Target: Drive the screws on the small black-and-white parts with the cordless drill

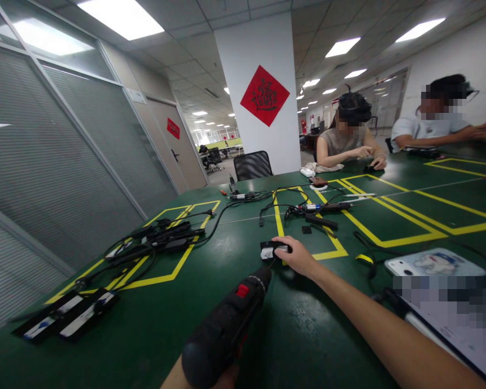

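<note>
My left hand (227,377) comes up from the bottom edge, closed around the grip of a black cordless drill (227,324) with a red switch on top. Most of that hand is hidden behind the drill body. The drill's thin bit reaches toward a small black block (269,246) with a white label on its side. Whether the bit touches the block I cannot tell. My right hand (294,256) pinches the block's right end between thumb and fingers, at the table's middle.
Black cables and adapters (166,235) lie bundled at left, near two dark strips with white labels (85,313). Ahead lie a pen-shaped tool (328,207) and loose cables. A phone (435,263) is at right. Two people sit across the green table (146,346).
</note>
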